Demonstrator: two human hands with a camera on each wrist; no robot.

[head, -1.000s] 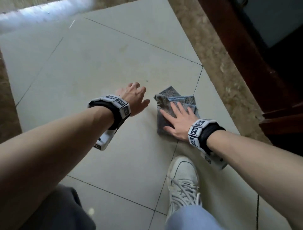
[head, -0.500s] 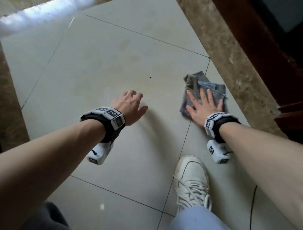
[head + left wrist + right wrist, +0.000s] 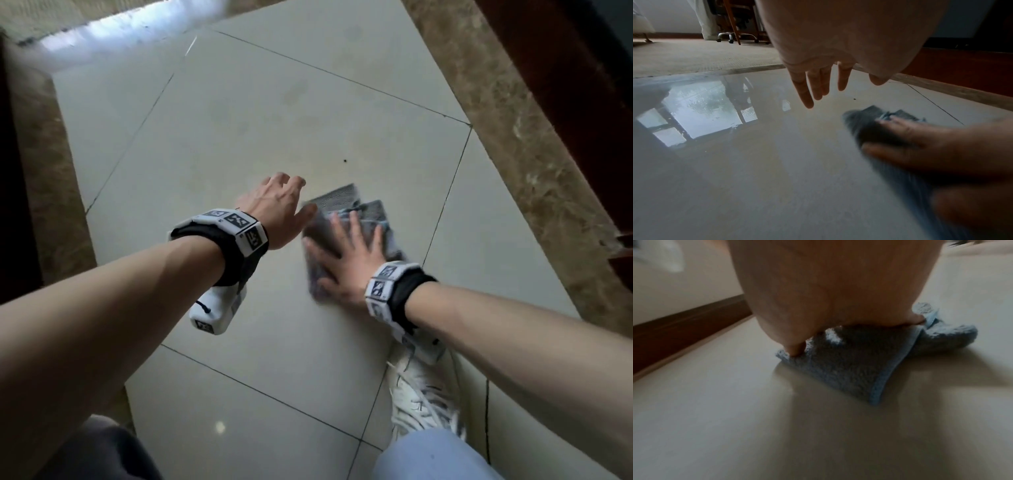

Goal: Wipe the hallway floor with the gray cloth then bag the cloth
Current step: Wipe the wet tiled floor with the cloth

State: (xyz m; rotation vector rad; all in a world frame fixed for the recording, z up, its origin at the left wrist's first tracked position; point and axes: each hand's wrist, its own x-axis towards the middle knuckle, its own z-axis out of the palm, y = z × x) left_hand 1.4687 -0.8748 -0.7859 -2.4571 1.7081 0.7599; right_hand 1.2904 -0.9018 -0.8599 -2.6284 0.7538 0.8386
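A rumpled gray cloth [image 3: 337,205] with a pale blue hem lies on the glossy beige floor tiles [image 3: 239,130]. My right hand [image 3: 346,253] lies flat on it, fingers spread and pressing it down; the same cloth [image 3: 840,363] bunches under my palm in the right wrist view, and it looks blurred [image 3: 865,128] in the left wrist view. Just left of the cloth, my left hand [image 3: 277,205] hovers above the tile with relaxed fingers [image 3: 807,94] and holds nothing. No bag is in view.
A brown marble border strip [image 3: 534,171] and dark wooden trim [image 3: 561,68] run along the right. Another marble strip [image 3: 44,164] edges the left. My white sneaker [image 3: 424,397] stands just behind the right wrist. A small dark speck [image 3: 345,160] lies beyond the cloth.
My right hand has slid the cloth back leftwards, from near the right border to beside my left hand. The left hand has barely moved.
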